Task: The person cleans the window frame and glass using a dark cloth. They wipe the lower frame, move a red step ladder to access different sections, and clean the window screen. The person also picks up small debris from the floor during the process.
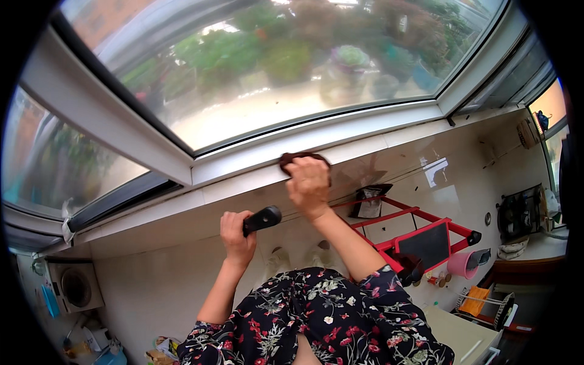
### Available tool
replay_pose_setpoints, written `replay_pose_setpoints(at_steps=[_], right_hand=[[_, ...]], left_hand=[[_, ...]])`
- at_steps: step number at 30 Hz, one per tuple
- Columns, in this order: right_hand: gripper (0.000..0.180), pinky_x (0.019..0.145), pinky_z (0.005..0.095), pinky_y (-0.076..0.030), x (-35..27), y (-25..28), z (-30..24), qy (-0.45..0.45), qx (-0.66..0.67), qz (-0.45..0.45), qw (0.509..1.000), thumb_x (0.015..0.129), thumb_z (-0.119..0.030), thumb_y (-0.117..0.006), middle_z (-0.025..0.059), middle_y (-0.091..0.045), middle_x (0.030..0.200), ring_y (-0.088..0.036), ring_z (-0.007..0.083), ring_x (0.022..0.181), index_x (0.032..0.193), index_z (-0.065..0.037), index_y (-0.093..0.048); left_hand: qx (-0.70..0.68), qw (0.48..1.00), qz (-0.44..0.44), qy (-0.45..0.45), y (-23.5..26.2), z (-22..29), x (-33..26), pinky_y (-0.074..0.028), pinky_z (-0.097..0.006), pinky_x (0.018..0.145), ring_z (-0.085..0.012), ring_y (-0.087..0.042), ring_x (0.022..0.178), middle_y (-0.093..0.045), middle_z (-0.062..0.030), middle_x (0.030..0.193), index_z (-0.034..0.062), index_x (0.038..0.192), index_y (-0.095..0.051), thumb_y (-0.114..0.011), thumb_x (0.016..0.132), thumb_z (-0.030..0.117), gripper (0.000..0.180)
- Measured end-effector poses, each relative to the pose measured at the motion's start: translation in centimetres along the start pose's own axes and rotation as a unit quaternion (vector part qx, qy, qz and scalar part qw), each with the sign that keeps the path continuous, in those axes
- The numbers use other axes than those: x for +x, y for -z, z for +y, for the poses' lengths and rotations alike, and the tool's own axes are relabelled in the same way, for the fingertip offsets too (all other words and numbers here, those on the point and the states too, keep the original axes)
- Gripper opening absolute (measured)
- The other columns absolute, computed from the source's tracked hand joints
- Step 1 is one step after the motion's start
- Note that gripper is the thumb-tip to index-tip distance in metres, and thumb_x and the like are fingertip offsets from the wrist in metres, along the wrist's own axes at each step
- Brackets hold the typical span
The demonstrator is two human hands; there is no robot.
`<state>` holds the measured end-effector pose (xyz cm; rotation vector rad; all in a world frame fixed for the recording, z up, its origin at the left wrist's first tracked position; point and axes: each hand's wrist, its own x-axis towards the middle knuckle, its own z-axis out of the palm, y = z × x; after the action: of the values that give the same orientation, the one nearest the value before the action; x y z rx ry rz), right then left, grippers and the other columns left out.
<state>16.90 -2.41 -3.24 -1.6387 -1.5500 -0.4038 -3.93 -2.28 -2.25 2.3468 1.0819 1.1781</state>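
My right hand (309, 185) presses a crumpled dark maroon cloth (293, 159) against the white window sill (359, 150), just below the window frame. Its fingers lie closed over the cloth and hide most of it. Lower and to the left, my left hand (236, 234) is wrapped round a black tool with a rounded end (264, 219), held up in front of the wall below the sill. What kind of tool it is cannot be made out. The large window pane (267, 79) rises beyond the sill, with blurred green plants behind the glass.
A red folding step ladder (426, 244) with a black tread stands at the right, near a pink bucket (463, 264). A washing machine (76, 286) stands far left. A white cabinet (456, 331) is at lower right. My shoes (278, 258) show on the tiled floor.
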Motion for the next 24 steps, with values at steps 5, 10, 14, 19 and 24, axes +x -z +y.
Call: replay_pose_setpoints(at_steps=[5, 10, 14, 19, 24], right_hand=[[0.024, 0.094, 0.0408, -0.041, 0.3, -4.2, -8.2, 0.077, 0.103, -0.023, 0.991, 0.074, -0.007, -0.061, 0.0089, -0.063, 0.105, -0.058, 0.0261, 0.105, 0.097, -0.008, -0.066], [0.023, 0.094, 0.0358, -0.041, 0.2, -5.1, -10.0, 0.171, 0.189, -0.093, 0.963, 0.076, -0.01, -0.06, 0.0009, -0.061, 0.108, -0.056, 0.0199, 0.106, 0.099, -0.014, -0.065], [0.031, 0.1, 0.0363, -0.039, -1.2, -4.0, -8.7, 0.108, 0.113, -0.023, 0.988, 0.078, -0.008, -0.059, 0.001, -0.06, 0.116, -0.054, 0.0199, 0.11, 0.108, -0.015, -0.065], [0.036, 0.094, 0.0388, -0.045, -3.1, -0.7, -7.8, -0.139, 0.264, -0.017, 0.954, 0.077, -0.002, -0.055, 0.0083, -0.062, 0.114, -0.057, 0.0285, 0.105, 0.111, -0.01, -0.064], [0.038, 0.087, 0.0445, -0.048, -10.3, 2.3, -3.3, -0.391, 0.167, -0.137, 0.895, 0.075, -0.001, -0.051, 0.0187, -0.065, 0.102, -0.06, 0.0382, 0.096, 0.111, -0.004, -0.061]], left_hand=[[0.017, 0.999, 0.037, 0.008, 3.3, -2.7, -1.6, -0.039, -0.045, 0.067, -0.0372, -0.048, 0.075, -0.051, -0.016, 0.079, 0.0029, 0.091, -0.056, -0.059, 0.067, -0.002, 0.025], [0.002, 1.0, 0.028, -0.001, 5.5, -4.3, -2.2, -0.039, -0.044, 0.067, -0.0371, -0.047, 0.074, -0.053, -0.0167, 0.079, 0.0006, 0.092, -0.055, -0.057, 0.069, -0.007, 0.024], [-0.029, 0.999, -0.004, -0.013, 5.5, -5.3, -2.4, -0.039, -0.04, 0.065, -0.0342, -0.047, 0.073, -0.049, -0.0158, 0.079, -0.0007, 0.092, -0.055, -0.057, 0.074, -0.006, 0.019], [-0.075, 0.994, -0.071, -0.033, 3.9, -4.2, -2.1, -0.039, -0.042, 0.065, -0.0348, -0.049, 0.073, -0.054, -0.0151, 0.079, 0.0005, 0.091, -0.056, -0.058, 0.071, -0.007, 0.022], [-0.115, 0.983, -0.142, -0.025, 1.4, -2.2, -2.0, -0.038, -0.042, 0.062, -0.0344, -0.047, 0.07, -0.049, -0.015, 0.073, 0.0007, 0.081, -0.052, -0.061, 0.069, -0.004, 0.016]])
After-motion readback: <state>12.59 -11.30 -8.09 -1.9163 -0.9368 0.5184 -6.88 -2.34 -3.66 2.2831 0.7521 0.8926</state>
